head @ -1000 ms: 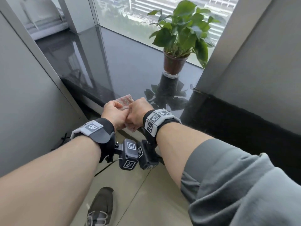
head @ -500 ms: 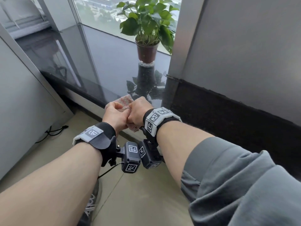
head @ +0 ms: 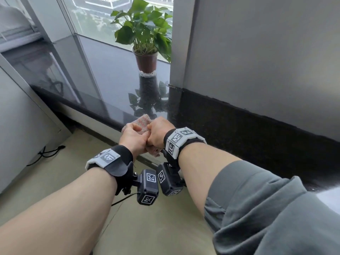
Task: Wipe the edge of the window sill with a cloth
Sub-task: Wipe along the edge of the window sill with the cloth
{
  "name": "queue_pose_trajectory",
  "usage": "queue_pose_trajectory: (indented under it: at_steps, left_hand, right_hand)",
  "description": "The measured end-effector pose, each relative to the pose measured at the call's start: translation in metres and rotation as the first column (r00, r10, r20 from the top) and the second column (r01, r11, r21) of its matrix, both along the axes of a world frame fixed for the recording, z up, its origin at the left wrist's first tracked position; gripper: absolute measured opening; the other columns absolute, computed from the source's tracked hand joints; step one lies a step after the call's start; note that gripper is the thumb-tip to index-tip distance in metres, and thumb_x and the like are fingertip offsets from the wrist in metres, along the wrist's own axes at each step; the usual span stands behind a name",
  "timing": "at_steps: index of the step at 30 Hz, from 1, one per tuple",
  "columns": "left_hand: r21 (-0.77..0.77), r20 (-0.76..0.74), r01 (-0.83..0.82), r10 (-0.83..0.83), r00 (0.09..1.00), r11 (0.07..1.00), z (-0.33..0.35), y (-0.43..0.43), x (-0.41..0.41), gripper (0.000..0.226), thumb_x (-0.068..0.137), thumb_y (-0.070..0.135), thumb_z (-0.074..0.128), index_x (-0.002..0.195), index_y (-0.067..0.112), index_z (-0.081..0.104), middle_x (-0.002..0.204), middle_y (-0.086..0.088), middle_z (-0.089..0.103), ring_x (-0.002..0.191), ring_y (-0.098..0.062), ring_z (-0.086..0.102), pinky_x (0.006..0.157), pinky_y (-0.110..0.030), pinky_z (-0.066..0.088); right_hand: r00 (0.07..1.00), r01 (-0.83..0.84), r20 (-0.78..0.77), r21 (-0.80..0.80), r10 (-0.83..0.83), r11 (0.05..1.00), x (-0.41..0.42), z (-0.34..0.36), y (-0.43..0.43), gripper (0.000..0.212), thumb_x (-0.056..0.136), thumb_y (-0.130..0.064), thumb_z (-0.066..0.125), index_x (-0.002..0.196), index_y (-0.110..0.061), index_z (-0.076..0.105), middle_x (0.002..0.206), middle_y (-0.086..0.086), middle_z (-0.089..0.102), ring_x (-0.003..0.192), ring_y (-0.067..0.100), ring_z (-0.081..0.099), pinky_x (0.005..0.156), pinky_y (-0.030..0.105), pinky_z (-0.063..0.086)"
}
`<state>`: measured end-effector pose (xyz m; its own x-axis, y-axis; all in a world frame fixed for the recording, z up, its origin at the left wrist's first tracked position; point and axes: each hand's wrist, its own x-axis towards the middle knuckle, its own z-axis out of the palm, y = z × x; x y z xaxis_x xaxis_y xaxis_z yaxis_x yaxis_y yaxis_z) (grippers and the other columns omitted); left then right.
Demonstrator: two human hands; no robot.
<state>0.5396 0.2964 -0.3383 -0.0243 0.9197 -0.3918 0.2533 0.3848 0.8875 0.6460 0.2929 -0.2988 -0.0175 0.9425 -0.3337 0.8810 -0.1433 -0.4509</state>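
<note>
Gripping the cloth (head: 145,123) in both curled fists, left hand (head: 133,138) beside right hand (head: 158,131), press it seemingly against the sill's front edge (head: 95,111), sliding steadily along

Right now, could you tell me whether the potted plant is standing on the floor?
No, the potted plant stands on the dark window sill, beside the wall.

Cloth (head: 143,123) pinkish, speckled; sill (head: 114,74) glossy black; pot (head: 146,62) reddish-brown; leaves (head: 145,28) green
</note>
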Motion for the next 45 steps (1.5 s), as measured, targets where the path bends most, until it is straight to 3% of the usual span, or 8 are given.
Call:
queue_pose_trajectory:
  at_steps: [20,24,26,27,29,33,42,45]
  left_hand:
    - [-0.188,-0.088,0.496,-0.518,0.851,0.848,-0.049,-0.024,0.124,0.033,0.087,0.044,0.058,0.103,0.018,0.044,0.103,-0.021,0.064,0.076,-0.037,0.070,0.060,-0.052,0.059]
    - [-0.187,-0.237,0.700,-0.723,0.649,0.689,-0.045,-0.017,0.129,0.014,0.093,0.035,0.044,0.106,0.031,0.043,0.072,-0.013,0.071,0.056,-0.030,0.070,0.055,-0.046,0.060]
    - [-0.135,-0.520,0.865,-0.778,0.353,0.483,-0.045,-0.004,0.129,0.031,0.088,0.024,0.042,0.113,0.042,0.037,0.067,-0.004,0.067,0.050,-0.023,0.063,0.051,-0.035,0.055]
    - [-0.135,-0.689,0.923,-0.703,0.174,0.360,-0.045,0.003,0.129,0.040,0.087,0.022,0.045,0.122,0.039,0.035,0.074,-0.001,0.064,0.053,-0.020,0.058,0.053,-0.033,0.050]
    - [-0.138,-0.887,0.972,-0.460,-0.036,0.190,-0.044,0.017,0.130,0.041,0.085,0.031,0.052,0.124,0.032,0.039,0.088,0.001,0.060,0.065,-0.017,0.051,0.062,-0.030,0.042]
    - [-0.157,-0.952,0.988,-0.263,-0.153,-0.005,-0.047,0.028,0.135,0.042,0.084,0.046,0.057,0.118,0.023,0.047,0.103,0.001,0.055,0.080,-0.016,0.059,0.062,-0.027,0.044]
    - [-0.275,-0.961,0.958,0.017,-0.277,0.086,-0.049,0.028,0.157,0.056,0.082,0.058,0.052,0.114,0.012,0.048,0.107,-0.004,0.055,0.069,-0.016,0.062,0.048,-0.024,0.037]
    - [-0.312,-0.946,0.945,0.061,-0.319,0.095,-0.054,0.017,0.163,0.055,0.085,0.057,0.047,0.116,0.011,0.049,0.101,-0.006,0.058,0.067,-0.018,0.063,0.051,-0.028,0.046]
  right_hand:
    - [0.930,0.367,0.077,-0.118,-0.360,0.923,0.122,-0.067,-0.059,0.037,0.081,-0.017,0.067,0.117,-0.010,0.059,0.123,0.007,0.042,0.098,0.029,0.060,0.084,0.040,0.053]
    - [0.919,0.389,0.113,-0.093,-0.378,0.917,0.134,-0.080,-0.061,0.030,0.083,-0.025,0.064,0.111,-0.014,0.062,0.117,0.005,0.038,0.089,0.027,0.059,0.079,0.039,0.053]
    - [0.920,0.383,0.112,-0.069,-0.375,0.921,0.140,-0.082,-0.059,0.031,0.084,-0.032,0.061,0.110,-0.016,0.063,0.111,0.004,0.036,0.084,0.026,0.055,0.072,0.038,0.051]
    - [0.928,0.364,0.110,-0.062,-0.356,0.929,0.142,-0.082,-0.058,0.032,0.083,-0.033,0.061,0.111,-0.017,0.063,0.109,0.004,0.035,0.081,0.025,0.052,0.070,0.038,0.049]
    - [0.943,0.317,0.121,-0.056,-0.309,0.947,0.146,-0.083,-0.054,0.030,0.083,-0.032,0.061,0.110,-0.019,0.063,0.105,0.004,0.034,0.081,0.023,0.047,0.070,0.039,0.048]
    - [0.956,0.279,0.098,-0.023,-0.276,0.960,0.150,-0.086,-0.049,0.027,0.084,-0.035,0.061,0.106,-0.021,0.065,0.101,0.003,0.035,0.089,0.024,0.050,0.075,0.041,0.051]
    - [0.978,0.208,-0.057,0.123,-0.202,0.970,0.172,-0.082,-0.042,0.029,0.080,-0.030,0.066,0.106,-0.017,0.061,0.106,0.007,0.043,0.092,0.023,0.052,0.078,0.040,0.052]
    - [0.983,0.180,-0.063,0.095,-0.174,0.979,0.179,-0.082,-0.043,0.021,0.083,-0.026,0.062,0.101,-0.015,0.059,0.105,0.007,0.041,0.087,0.024,0.053,0.074,0.040,0.052]
